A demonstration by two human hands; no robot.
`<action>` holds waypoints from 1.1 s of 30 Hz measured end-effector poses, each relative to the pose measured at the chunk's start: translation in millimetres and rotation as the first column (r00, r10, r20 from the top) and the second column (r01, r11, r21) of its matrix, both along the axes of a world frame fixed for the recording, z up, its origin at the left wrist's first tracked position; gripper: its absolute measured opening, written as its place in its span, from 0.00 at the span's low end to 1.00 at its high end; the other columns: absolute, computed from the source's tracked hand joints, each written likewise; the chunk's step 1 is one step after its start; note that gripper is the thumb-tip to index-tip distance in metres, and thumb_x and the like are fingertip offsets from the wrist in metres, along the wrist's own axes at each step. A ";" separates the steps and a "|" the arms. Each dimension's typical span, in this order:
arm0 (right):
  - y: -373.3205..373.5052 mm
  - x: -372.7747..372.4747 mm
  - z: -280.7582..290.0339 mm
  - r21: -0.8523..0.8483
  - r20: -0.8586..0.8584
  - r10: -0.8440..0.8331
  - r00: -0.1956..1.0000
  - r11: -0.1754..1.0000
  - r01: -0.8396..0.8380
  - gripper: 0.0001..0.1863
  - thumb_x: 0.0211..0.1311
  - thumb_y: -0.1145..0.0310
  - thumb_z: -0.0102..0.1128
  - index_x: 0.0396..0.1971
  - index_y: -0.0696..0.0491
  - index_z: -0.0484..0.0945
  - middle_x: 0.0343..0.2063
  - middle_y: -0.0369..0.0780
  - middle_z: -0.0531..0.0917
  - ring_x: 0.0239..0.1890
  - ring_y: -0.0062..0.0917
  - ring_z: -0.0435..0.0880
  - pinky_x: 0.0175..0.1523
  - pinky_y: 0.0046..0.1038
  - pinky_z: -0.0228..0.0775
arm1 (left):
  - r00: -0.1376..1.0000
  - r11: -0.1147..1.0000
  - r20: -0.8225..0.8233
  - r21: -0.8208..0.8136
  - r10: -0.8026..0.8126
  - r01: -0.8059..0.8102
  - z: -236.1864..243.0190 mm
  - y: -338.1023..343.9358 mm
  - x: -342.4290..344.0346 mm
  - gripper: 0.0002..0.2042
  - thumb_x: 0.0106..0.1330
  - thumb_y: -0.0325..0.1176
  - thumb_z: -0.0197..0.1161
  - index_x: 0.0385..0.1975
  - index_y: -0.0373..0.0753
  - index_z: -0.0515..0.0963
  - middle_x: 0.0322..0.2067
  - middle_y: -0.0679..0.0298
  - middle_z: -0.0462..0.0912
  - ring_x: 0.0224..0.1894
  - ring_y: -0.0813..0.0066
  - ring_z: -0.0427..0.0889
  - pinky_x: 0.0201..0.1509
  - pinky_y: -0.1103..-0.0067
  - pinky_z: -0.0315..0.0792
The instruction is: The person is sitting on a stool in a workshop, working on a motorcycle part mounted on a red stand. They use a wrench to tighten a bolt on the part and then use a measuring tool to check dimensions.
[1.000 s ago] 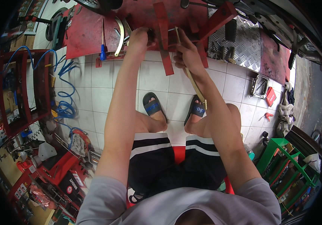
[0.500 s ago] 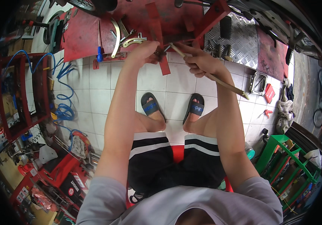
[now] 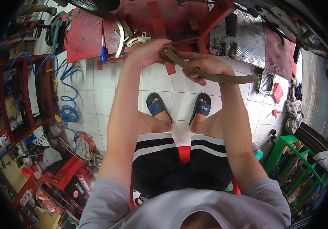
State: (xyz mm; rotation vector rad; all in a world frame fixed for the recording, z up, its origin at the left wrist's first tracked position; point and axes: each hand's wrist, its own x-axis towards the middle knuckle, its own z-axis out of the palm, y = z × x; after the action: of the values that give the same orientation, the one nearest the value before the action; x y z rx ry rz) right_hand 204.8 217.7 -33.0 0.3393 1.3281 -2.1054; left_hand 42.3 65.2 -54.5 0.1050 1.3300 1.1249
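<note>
A long curved metal strip point(image 3: 229, 79), dull brass in colour with holes along it, spans both of my hands in front of the red bench's edge. My right hand point(image 3: 206, 65) is closed around its middle, and its far part passes over my right forearm. At the strip's upper end, the fingers of my left hand point(image 3: 152, 52) close on it; those fingertips are partly hidden. On the bench left of my hands lie a pale curved strip point(image 3: 119, 38), a shorter curved piece point(image 3: 138, 40), and a screwdriver point(image 3: 103, 55) with a blue handle.
The red bench point(image 3: 87, 34) runs across the top, with a checker-plate panel point(image 3: 244, 42) at right. A blue coiled hose point(image 3: 68, 112) hangs at left by a red frame point(image 3: 26, 99). A green rack point(image 3: 286, 152) stands at lower right; a red clamp-like tool point(image 3: 275, 113) lies on the tiles.
The strip has turned from edge-on to showing its broad face. My right hand has rolled with it, and my left fingers have moved onto its upper end.
</note>
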 end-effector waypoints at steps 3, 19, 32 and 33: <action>1.0 0.1 0.7 -0.004 -0.011 0.018 1.000 1.000 -0.018 0.30 0.69 0.64 0.44 0.70 0.47 0.51 0.15 0.31 0.62 0.11 0.15 0.60 0.14 0.18 0.55 | 0.999 0.999 -0.006 0.011 -0.047 0.047 -2.5 -0.1 -0.9 0.17 0.72 0.42 0.47 0.37 0.35 0.77 0.34 0.63 0.82 0.33 0.71 0.79 0.34 0.77 0.72; 40.3 32.9 38.5 0.014 -0.069 0.006 0.998 1.000 -0.006 0.26 0.65 0.65 0.47 0.64 0.53 0.63 0.15 0.33 0.64 0.12 0.14 0.61 0.13 0.18 0.55 | 0.932 0.992 0.351 0.048 0.091 -0.115 -4.0 30.2 31.7 0.13 0.69 0.44 0.54 0.31 0.41 0.74 0.22 0.72 0.71 0.16 0.86 0.58 0.15 0.89 0.48; 126.3 105.4 29.9 -0.379 -0.287 -0.581 0.761 0.799 0.467 0.26 0.70 0.66 0.43 0.66 0.58 0.57 0.14 0.31 0.62 0.06 0.08 0.56 0.08 0.10 0.50 | 0.998 0.987 -0.060 0.159 0.025 -0.015 -135.6 159.3 96.4 0.11 0.70 0.34 0.45 0.39 0.33 0.72 0.34 0.59 0.76 0.35 0.70 0.75 0.41 0.78 0.72; 127.7 107.1 30.6 -0.383 -0.297 -0.598 0.744 0.788 0.481 0.26 0.70 0.67 0.43 0.66 0.57 0.56 0.14 0.31 0.62 0.06 0.08 0.56 0.08 0.10 0.49 | 0.986 0.985 0.014 0.045 0.163 -0.164 -144.4 177.9 92.8 0.12 0.70 0.34 0.45 0.40 0.32 0.72 0.36 0.58 0.76 0.38 0.68 0.76 0.44 0.76 0.73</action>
State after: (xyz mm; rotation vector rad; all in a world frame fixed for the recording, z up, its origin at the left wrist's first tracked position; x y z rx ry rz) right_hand 311.8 345.5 -2.4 0.1849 1.2090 -2.9644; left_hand 135.1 243.1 -198.9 0.0234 1.3221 1.2933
